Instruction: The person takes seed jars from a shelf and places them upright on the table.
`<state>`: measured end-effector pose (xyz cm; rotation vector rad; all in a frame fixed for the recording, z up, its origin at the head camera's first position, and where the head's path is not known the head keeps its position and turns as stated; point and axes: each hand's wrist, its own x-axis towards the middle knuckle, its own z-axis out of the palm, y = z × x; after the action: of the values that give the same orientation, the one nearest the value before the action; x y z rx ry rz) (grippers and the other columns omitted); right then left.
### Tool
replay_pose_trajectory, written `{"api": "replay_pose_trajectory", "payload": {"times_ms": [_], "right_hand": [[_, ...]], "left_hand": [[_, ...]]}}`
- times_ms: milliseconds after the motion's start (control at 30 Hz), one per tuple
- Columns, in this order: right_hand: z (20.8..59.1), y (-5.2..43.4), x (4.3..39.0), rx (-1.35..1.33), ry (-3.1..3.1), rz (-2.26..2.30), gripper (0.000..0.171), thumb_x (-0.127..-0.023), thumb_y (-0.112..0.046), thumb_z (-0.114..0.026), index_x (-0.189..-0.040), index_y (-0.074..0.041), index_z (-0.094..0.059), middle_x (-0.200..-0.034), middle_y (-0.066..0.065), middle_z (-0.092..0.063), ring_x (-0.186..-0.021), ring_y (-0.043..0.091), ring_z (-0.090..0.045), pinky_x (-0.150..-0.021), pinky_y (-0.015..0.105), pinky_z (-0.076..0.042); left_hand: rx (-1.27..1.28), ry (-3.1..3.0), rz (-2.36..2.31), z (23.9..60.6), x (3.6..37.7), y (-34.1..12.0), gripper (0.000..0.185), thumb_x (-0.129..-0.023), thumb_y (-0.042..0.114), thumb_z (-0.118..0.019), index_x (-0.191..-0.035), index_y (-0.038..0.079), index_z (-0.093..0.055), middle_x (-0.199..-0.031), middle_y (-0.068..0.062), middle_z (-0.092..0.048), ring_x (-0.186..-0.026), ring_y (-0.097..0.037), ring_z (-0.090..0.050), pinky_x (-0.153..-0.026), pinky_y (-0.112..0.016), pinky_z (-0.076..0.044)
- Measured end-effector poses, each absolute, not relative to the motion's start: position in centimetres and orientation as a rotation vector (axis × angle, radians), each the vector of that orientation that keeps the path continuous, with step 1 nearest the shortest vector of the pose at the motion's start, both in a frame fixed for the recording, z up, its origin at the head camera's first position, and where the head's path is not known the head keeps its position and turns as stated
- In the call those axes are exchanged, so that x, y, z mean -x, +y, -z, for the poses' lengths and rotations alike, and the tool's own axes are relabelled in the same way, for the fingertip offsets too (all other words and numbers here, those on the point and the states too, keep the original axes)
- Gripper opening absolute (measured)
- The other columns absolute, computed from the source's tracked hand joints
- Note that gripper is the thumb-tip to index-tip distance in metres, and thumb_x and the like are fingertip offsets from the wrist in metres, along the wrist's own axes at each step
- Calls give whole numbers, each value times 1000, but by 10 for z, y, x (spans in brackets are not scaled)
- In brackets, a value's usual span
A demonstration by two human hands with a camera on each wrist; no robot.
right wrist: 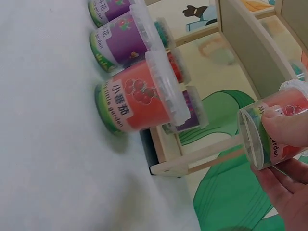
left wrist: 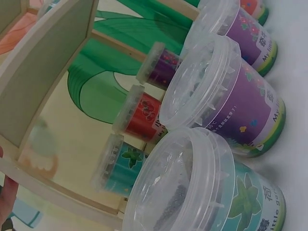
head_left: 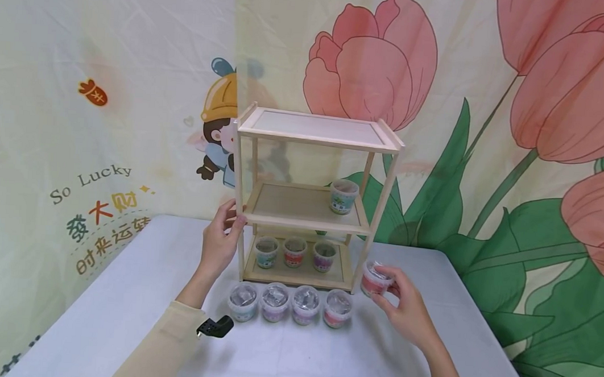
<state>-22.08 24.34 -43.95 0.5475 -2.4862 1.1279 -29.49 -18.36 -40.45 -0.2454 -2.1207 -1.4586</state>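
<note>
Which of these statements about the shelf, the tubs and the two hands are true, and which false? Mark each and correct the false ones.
1. The right hand holds a red tub. True.
2. The left hand rests flat on the table. False: it grips the front left post of the shelf.
3. Four tubs stand in a row on the table before the shelf. True.
4. The top shelf holds three tubs. False: it is bare; three tubs stand on the bottom shelf.
5. One tub stands on the middle shelf, to the right. True.
</note>
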Motion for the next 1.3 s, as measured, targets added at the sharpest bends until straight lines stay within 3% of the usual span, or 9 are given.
{"api": "replay_pose_trajectory", "payload": {"times_ms": [400, 933, 1300], "right_hand": [[467, 252, 214, -495, -2542, -1159, 61, -87, 8, -82, -140, -12, -58, -138, 13, -63, -118, 31, -67, -97, 41, -60], [486, 257, 215, -427, -2588, -1253, 62, -87, 6, -83, -141, -14, -58, -142, 18, -60, -124, 38, -65, -100, 43, -58], [498, 257, 212, -449, -2581, -1284, 64, -85, 6, -84, -139, -16, -59, -141, 13, -61, -123, 26, -62, -99, 33, -58]], "left_hand": [[236, -2102, 1450, 406, 294, -182, 47, -109, 28, -64, -154, 22, -51, -133, -18, -69, -116, -38, -70, -94, -59, -57], [251, -2089, 1447, 404, 294, -182, 48, -108, 28, -64, -154, 22, -51, -134, -18, -69, -115, -38, -70, -94, -60, -58], [236, -2094, 1445, 405, 295, -182, 46, -108, 28, -64, -153, 25, -52, -133, -16, -70, -114, -36, -70, -93, -57, -59]]}}
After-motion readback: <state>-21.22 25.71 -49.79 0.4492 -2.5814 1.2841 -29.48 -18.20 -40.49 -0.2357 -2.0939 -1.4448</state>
